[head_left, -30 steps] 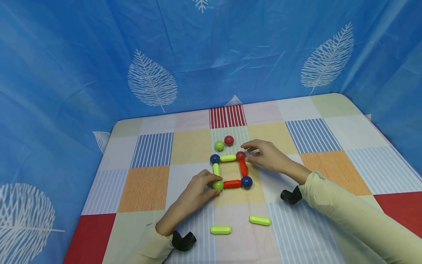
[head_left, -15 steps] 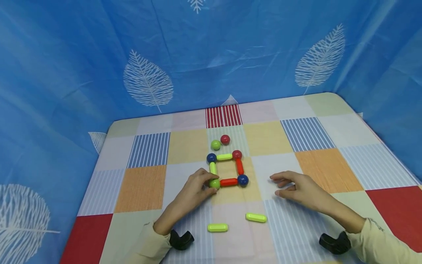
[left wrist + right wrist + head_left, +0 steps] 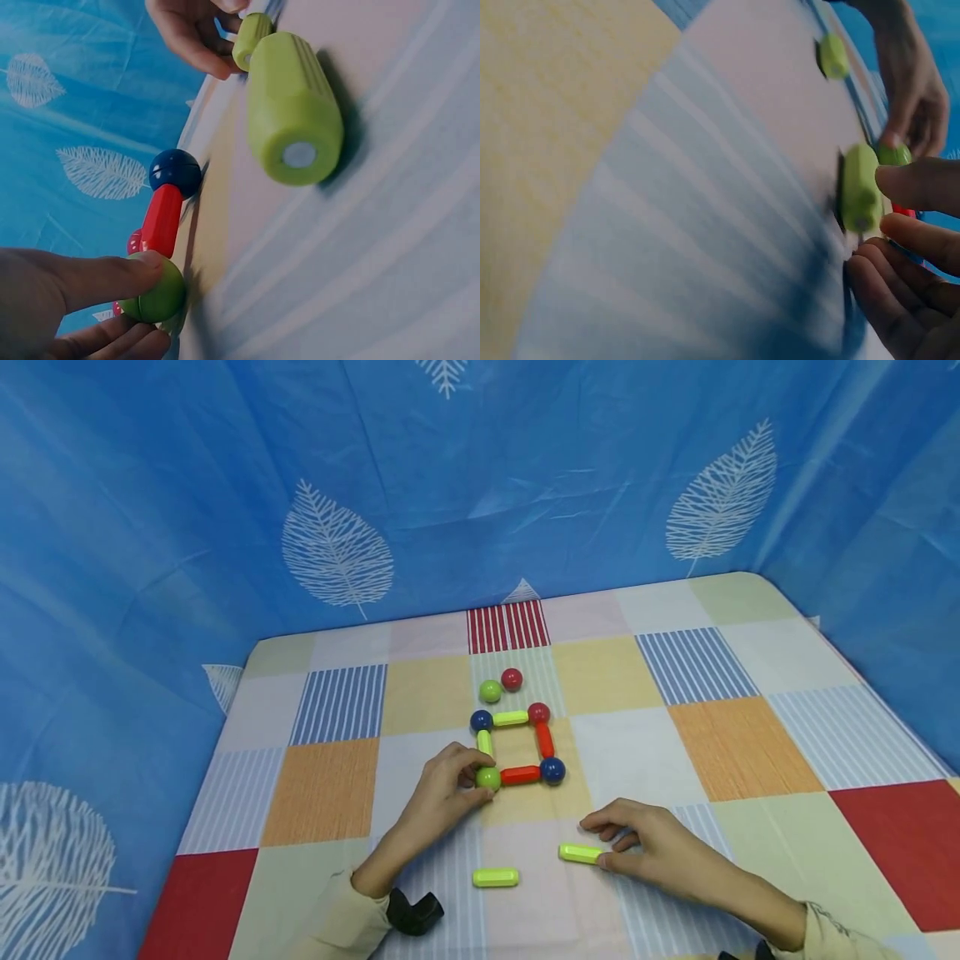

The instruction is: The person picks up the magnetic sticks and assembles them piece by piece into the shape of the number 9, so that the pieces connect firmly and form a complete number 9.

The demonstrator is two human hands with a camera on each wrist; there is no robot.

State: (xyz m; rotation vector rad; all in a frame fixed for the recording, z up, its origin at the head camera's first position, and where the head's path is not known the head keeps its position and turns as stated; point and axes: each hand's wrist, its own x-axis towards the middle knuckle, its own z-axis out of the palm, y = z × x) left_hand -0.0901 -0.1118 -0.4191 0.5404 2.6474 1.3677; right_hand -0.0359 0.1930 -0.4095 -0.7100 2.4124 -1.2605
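Observation:
My left hand (image 3: 442, 789) pinches a green ball (image 3: 487, 779) between thumb and fingers at the near left corner of a square of magnetic rods and balls. The square also has a near blue ball (image 3: 552, 770), a far red ball (image 3: 538, 713), a far blue ball (image 3: 482, 720), red rods (image 3: 520, 774) and green rods (image 3: 511, 718). My right hand (image 3: 663, 852) is at the right end of a loose green rod (image 3: 577, 853), thumb beside it and fingers spread above. In the right wrist view, the thumb and fingers stand around the green rod's end (image 3: 860, 187), not closed on it.
Another loose green rod (image 3: 495, 877) lies nearer the front, left of the first. Beyond the square sit a loose green ball (image 3: 491, 691) and a loose red ball (image 3: 512, 679). A patchwork cloth (image 3: 645, 743) covers the table; a blue curtain (image 3: 517, 485) stands behind it.
My right hand has left the far red ball, swung right and toward me, and come to the loose green rod. The left hand has stayed on the near green ball.

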